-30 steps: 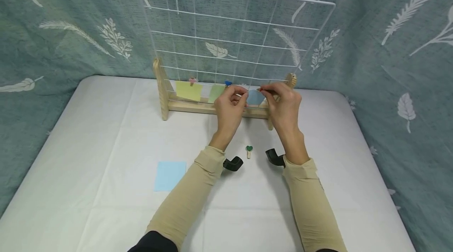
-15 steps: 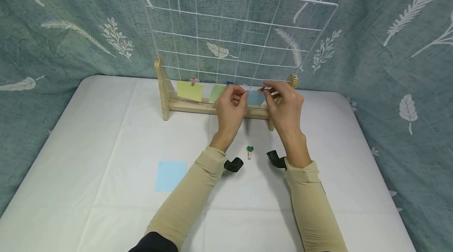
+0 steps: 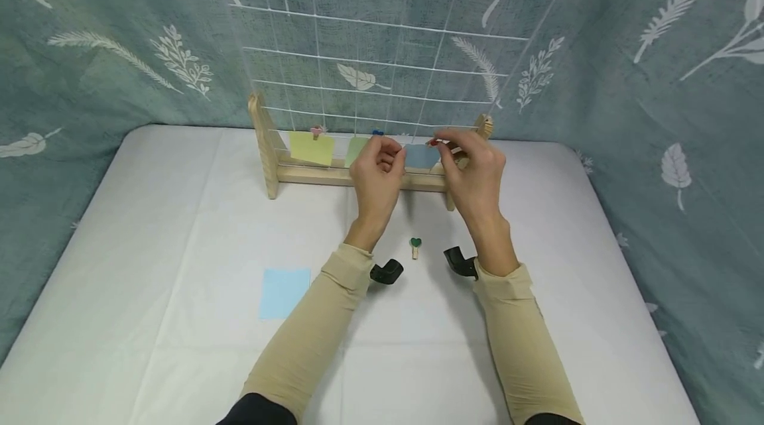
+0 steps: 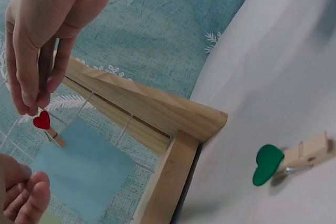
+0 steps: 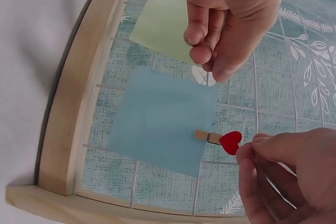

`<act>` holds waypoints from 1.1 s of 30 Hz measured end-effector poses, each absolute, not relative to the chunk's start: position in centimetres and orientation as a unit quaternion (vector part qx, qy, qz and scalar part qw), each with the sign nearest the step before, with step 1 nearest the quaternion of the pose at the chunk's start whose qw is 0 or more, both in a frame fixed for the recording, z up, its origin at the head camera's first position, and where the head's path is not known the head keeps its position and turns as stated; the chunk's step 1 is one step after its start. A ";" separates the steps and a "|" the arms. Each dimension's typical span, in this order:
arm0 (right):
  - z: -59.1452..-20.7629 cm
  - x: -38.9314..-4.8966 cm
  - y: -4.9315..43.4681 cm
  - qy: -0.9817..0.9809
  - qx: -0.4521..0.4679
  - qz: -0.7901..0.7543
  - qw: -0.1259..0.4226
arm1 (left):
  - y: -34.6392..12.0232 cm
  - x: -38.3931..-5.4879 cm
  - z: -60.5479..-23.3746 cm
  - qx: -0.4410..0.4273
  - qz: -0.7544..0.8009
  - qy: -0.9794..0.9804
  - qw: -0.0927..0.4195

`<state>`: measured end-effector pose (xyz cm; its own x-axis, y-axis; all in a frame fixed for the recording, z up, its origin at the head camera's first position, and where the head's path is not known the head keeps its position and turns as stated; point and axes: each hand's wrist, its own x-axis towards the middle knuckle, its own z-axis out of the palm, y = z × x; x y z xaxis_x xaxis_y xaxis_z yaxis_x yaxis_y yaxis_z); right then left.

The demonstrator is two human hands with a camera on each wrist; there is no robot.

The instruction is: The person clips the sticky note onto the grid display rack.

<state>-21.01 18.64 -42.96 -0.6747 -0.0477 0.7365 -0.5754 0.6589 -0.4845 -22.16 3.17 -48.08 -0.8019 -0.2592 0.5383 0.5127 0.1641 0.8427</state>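
Observation:
A blue paper note (image 5: 157, 119) lies against the lower part of the white wire grid. Near its upper edge, a small wooden clothespin with a red heart (image 5: 230, 142) sits with its jaws over the paper. My right hand (image 3: 474, 170) pinches the heart end of this clothespin with thumb and forefinger. At the note's upper left corner, my left hand (image 3: 377, 176) pinches the paper between thumb and curled fingers. Left of it hang a pale green note (image 5: 163, 24), partly behind the left hand in the head view, and a yellow note (image 3: 312, 148).
The grid stands in a wooden base (image 3: 313, 176) at the table's back edge. A clothespin with a green heart (image 3: 415, 247) lies between the forearms. A light blue note (image 3: 284, 293) lies beside the left forearm. Pink (image 3: 317, 131) and dark blue (image 3: 378, 133) clips top the hung notes.
The head view has shifted slightly. Both hands stay at the blue note, and the right fingers have moved a little around the red-heart clothespin.

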 end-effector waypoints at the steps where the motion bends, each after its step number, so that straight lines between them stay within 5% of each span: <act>1: -42.9 -20.9 18.7 -0.837 0.186 0.372 0.355 | 3.2 -22.1 -48.0 -0.089 -0.643 -0.698 0.302; 11: -43.3 -19.0 19.0 -0.858 0.184 0.354 0.323 | 2.1 -20.9 -48.1 -0.048 -0.631 -0.728 0.265; 21: -45.3 -16.7 20.2 -0.900 0.201 0.308 0.233 | 0.2 -19.7 -49.0 -0.045 -0.595 -0.773 0.216; 33: -47.3 -14.0 20.9 -0.944 0.178 0.272 0.053 | -2.2 -18.1 -49.0 -0.080 -0.537 -0.827 0.148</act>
